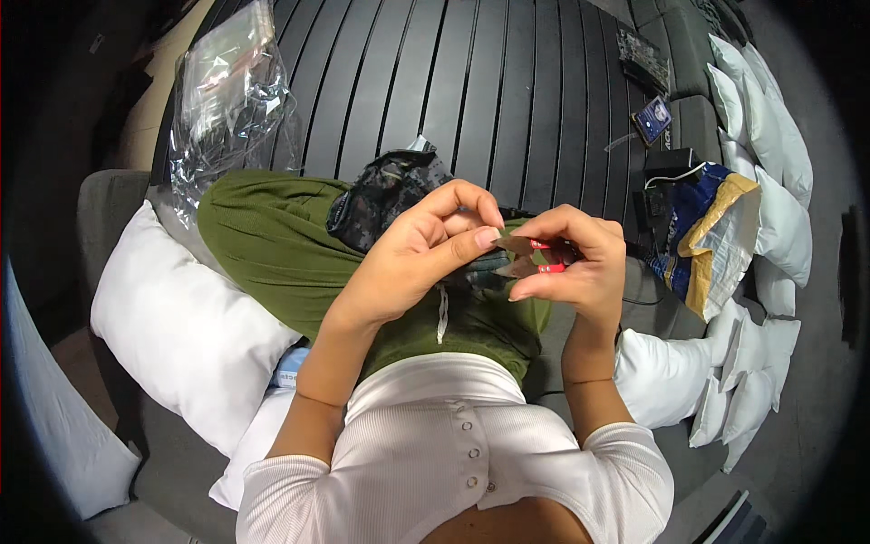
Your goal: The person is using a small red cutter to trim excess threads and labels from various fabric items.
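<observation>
Head view is filled at its near edge by a white ribbed top with buttons, from which 2 forearms rise toward the middle of the picture. Above the lap, over olive-green trousers [272, 245], the left hand [412, 258] and the right hand [580, 263] are brought together around a small flat packet [528, 256], tan with red tabs at its right end. The packet is pinched closed between the right thumb and fingers near the red tabs, while its left end is met by the left thumb and forefinger, which are closed on or against its edge; whether the left hand truly grips it cannot be told.

The packet is judged to be very light, thin and flexible, likely slick film or card, easily creased. A pinch at the edges or corners is judged best, with light pressure from both sides, since the middle would buckle.

Just beyond the hands, a dark camouflage-patterned pouch [385, 195] is seen resting on the thigh. White cushions [181, 326] are seen at both sides. Farther off, a crinkled clear plastic bag [227, 100] lies at the left on a black slatted table [507, 82], and a torn blue-and-yellow mailer [711, 236] lies at the right.
</observation>
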Available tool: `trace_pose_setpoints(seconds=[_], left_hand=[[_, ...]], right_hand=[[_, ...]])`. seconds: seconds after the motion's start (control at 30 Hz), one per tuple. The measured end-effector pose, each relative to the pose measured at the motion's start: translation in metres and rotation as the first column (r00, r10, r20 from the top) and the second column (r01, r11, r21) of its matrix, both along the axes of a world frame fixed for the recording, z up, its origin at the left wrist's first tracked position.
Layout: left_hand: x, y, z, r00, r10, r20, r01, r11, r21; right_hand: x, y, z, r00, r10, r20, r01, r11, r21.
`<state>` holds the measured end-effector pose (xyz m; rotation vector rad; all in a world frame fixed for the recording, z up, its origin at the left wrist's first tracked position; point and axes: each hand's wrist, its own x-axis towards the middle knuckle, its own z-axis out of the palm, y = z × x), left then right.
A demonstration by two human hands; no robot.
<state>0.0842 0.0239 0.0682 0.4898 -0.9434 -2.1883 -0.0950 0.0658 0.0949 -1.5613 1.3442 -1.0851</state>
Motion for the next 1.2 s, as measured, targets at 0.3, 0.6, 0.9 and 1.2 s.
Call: trace_pose_setpoints(seconds=[0.3, 0.6, 0.9, 1.2], left_hand=[[0.0, -0.002, -0.001, 0.999, -0.035, -0.017, 0.035, 0.999, 0.015], [-0.005, 0.0, 0.0, 0.999, -0.016, 0.037, 0.015, 0.999, 0.044], [0.001, -0.003, -0.003, 0.995, -0.092, 0.031, 0.089, 0.991, 0.098], [-0.003, -0.005, -0.001, 0.994, -0.106, 0.04, 0.102, 0.99, 0.098]], right_hand=[[0.003, -0.002, 0.005, 0.996, -0.001, -0.09, -0.003, 0.999, -0.044], [0.006, 0.0, 0.007, 0.993, -0.038, -0.116, 0.032, 0.998, -0.051], [0.005, -0.005, 0.009, 0.99, 0.032, -0.135, -0.039, 0.998, -0.046], [0.002, -0.006, 0.015, 0.979, 0.11, -0.174, -0.114, 0.993, -0.016]])
